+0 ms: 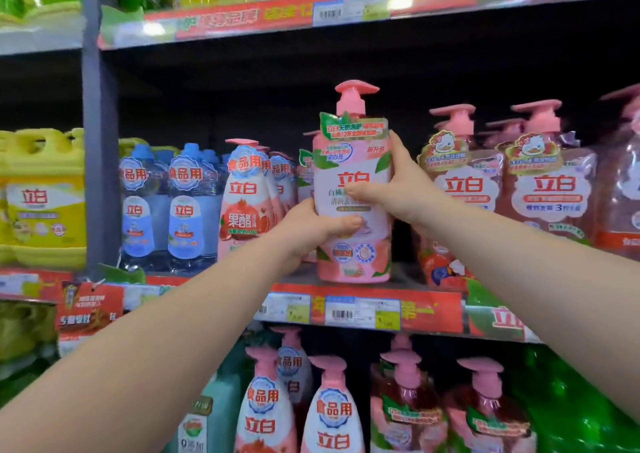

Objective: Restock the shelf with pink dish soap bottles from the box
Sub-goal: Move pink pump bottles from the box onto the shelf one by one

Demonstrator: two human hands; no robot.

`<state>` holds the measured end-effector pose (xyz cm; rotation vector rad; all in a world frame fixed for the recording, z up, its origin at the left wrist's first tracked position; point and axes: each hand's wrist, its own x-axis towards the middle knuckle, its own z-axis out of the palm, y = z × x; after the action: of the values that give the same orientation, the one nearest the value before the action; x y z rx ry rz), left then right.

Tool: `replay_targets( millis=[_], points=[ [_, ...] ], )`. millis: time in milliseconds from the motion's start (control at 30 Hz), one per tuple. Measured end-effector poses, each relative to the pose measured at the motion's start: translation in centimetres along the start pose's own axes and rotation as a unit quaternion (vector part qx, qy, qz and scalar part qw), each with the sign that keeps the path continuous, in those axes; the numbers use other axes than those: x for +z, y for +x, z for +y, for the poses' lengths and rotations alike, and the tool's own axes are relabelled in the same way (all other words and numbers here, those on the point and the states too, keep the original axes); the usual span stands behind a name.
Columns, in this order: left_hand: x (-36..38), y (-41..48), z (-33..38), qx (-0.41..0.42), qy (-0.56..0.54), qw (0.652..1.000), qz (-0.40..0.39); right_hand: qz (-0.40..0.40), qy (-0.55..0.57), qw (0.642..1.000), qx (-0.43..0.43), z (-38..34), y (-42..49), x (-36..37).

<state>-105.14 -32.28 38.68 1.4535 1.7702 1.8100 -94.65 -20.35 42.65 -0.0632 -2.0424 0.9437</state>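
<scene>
Pink bottle [353,189] stands upright at the shelf's [433,309] front edge, left hand [311,231] and right hand [398,182] both wrapped around it; box out of view, remaining stock unknowable.

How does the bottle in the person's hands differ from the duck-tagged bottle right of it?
The held bottle is opaque pale pink with a white label; the duck-tagged bottle is see-through and reddish. The held bottle carries a green-leaf collar, the other a duck tag. The left hand and right hand grip the held bottle; the duck-tagged bottle stands untouched. Both have pink pumps and the same red logo.
</scene>
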Motion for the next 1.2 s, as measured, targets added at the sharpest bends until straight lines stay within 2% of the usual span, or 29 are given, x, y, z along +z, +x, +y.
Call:
replay_targets(
  millis=[233,367,467,533,600,633,700,767,833,900,967,1100,1200],
  points=[
    [-0.1,2.9,-2.0,-0.021,-0.013,1.0,-0.01,0.012,-0.002,0.998,0.054,1.8,1.4,1.1],
    [0.4,3.9,-3.1,0.008,-0.009,1.0,-0.008,0.017,0.001,0.996,0.088,2.8,1.6,1.1],
    [0.1,4.3,-2.9,0.026,0.074,0.997,0.029,0.04,-0.028,0.992,0.115,2.6,2.0,1.3],
    [-0.5,4.3,-2.4,0.087,0.16,0.982,0.049,0.074,-0.066,0.989,0.114,2.5,2.2,1.7],
    [-1.5,3.8,-1.3,0.175,0.241,0.952,0.068,0.091,-0.125,0.983,0.098,2.3,2.3,2.3],
    [-2.3,3.5,-0.8,0.224,0.299,0.923,0.092,0.093,-0.15,0.98,0.092,2.3,2.2,2.7],
    [-4.2,3.3,0.0,0.317,0.42,0.836,0.155,0.095,-0.164,0.979,0.081,2.3,2.0,2.9],
    [-6.1,3.5,0.2,0.337,0.52,0.758,0.202,0.098,-0.156,0.98,0.074,2.6,1.7,2.7],
    [-7.5,3.9,0.1,0.287,0.595,0.716,0.226,0.105,-0.157,0.979,0.077,2.9,1.6,2.5],
    [-8.6,4.2,-0.3,0.224,0.638,0.699,0.232,0.114,-0.154,0.978,0.086,3.3,1.9,2.4],
    [-9.5,4.3,-0.9,0.198,0.657,0.692,0.223,0.118,-0.145,0.977,0.102,3.9,2.4,2.2],
    [-10.4,4.4,-1.9,0.226,0.675,0.675,0.195,0.142,-0.158,0.97,0.121,5.2,3.8,2.2],
    [-10.4,4.3,-2.0,0.245,0.655,0.686,0.199,0.172,-0.165,0.961,0.142,6.0,4.3,2.5]
  ],
)
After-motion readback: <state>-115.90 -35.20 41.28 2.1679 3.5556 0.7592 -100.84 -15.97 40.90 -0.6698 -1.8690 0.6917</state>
